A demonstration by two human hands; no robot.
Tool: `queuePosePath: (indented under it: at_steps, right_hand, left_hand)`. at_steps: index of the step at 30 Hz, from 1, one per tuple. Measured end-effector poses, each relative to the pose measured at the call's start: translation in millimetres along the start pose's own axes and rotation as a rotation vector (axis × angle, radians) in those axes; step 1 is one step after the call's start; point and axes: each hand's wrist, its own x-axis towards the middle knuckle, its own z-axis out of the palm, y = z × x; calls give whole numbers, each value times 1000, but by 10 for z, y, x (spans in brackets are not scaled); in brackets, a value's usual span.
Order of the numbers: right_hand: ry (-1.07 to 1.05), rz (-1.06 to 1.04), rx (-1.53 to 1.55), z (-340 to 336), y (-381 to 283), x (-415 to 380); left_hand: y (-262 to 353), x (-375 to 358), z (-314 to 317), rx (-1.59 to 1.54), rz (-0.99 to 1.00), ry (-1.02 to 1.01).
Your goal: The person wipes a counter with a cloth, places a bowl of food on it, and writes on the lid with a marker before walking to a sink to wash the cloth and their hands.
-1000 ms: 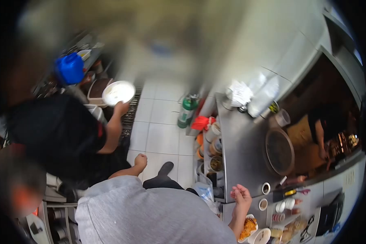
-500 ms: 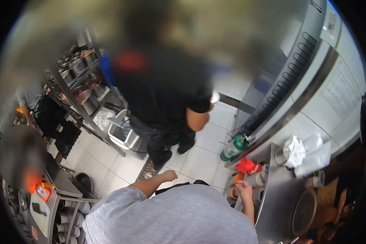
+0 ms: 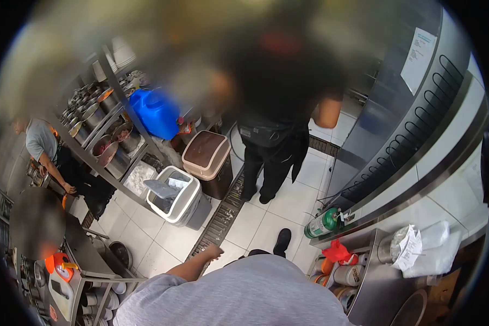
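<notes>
My left hand [image 3: 213, 251] hangs in front of my grey shirt, over the tiled floor beside the metal drain grate [image 3: 220, 209]. Its fingers are curled in, and nothing shows in them. No thing touches it. My right hand is out of sight, hidden by my body or below the view. Ahead, a person in black [image 3: 274, 125] stands with their back to me. On the left is a white bin [image 3: 193, 204] with its grey flap tilted, next to a brown lidded bin [image 3: 207, 155].
A metal rack [image 3: 100, 127] with pots stands at left, with a blue jug [image 3: 154, 114] beside it. A green cylinder [image 3: 326, 224] stands by the steel counter [image 3: 377, 293], which holds plastic bags [image 3: 434, 252]. Another person [image 3: 51, 152] works far left. An orange scale [image 3: 61, 266] sits nearby.
My view has shifted, bringing the brown bin and blue jug into sight. The person in black is farther right and ahead. My right hand, seen earlier by the counter, has left view.
</notes>
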Motion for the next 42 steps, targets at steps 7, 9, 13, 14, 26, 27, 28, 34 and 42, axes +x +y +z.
queuePosePath:
  at_steps: [7,9,13,14,26,27,28,34,42]
  right_hand:
    - [38,-184,238,-1026,-1193,1193]
    - [38,-263,335,-1322,-1643,1597]
    - [24,-425,280,-2219,-3206,1263]
    - [-116,-413,361,-2255,-3423,1534]
    - [-322,-588,304,-2858,-7123,2535]
    - [-286,-605,265,-2854,-7352,2659]
    - [-242,-643,198,-2821,-7474,2952]
    - [-59,-560,-688,-2982,-7604,4256]
    - [-92,-393,-600,-3587,-9149,4497]
  left_hand:
    - [1622,648,-523,-225,340,128]
    - [1962,843,-844,79,417,137]
    - [2382,1087,-1485,313,535,210]
    - [2395,1124,-1541,288,514,215]
    - [590,1710,-1335,-9,-183,153]
    - [588,1719,-1513,-30,-201,135]
    - [609,1766,-1743,-41,-215,121]
    - [1226,2794,-3763,-153,339,466]
    - [3515,3459,-6260,-416,177,506]
